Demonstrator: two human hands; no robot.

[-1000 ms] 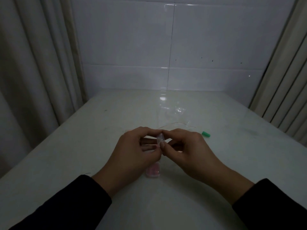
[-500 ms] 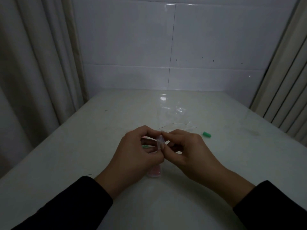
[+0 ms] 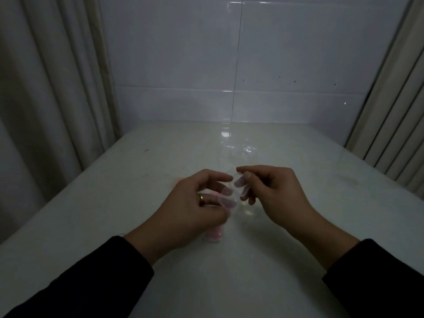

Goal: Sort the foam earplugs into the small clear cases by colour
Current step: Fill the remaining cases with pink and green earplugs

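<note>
earplugs, pink ones point(image 3: 214, 234), sit in a small clear case that stands on the desk point(image 3: 252, 271) just under our left wrist, near the middle of the desk and closer to its near edge. between our hands we hold another clear case point(image 3: 238, 193), hard to make out because it is see-through and blurred. our right hand point(image 3: 273, 193) pinches its upper edge between thumb and forefinger, the other fingers curled loosely below. our left hand point(image 3: 197, 207) has its fingers curled toward the case, the fingertips point(image 3: 227, 191) showing through the plastic; we cannot tell how firmly they hold it. a gold ring point(image 3: 202, 199) sits on one left finger. a bit of pink point(image 3: 180, 179) shows on the desk just beyond the left hand. black sleeves point(image 3: 91, 283) cover both forearms. pale curtains point(image 3: 46, 88) hang at the left and right sides of the desk, and a white tiled wall point(image 3: 252, 65) rises behind its far edge.
</note>
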